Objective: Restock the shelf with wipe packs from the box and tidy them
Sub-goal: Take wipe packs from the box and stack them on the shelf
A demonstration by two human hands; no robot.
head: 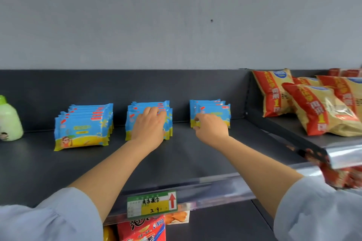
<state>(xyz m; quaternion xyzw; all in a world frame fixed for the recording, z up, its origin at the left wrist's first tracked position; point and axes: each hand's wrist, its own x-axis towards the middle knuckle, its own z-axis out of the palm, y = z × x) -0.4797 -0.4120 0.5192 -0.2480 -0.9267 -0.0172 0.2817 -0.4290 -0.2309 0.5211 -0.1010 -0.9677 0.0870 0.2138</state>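
Three rows of blue-and-yellow wipe packs stand upright on the dark shelf [195,154]. The left row [82,131] stands free. My left hand [149,125] lies flat against the front pack of the middle row [169,121], fingers over its top edge. My right hand [212,127] reaches to the right row [215,109], thumb and fingers pinching the lower left edge of its front pack. The supply box is out of view.
A pale green bottle [9,121] stands at the shelf's far left. Red-and-yellow snack bags [321,107] fill the neighbouring shelf on the right. A price tag [151,203] hangs on the front rail, with snack boxes [143,229] below.
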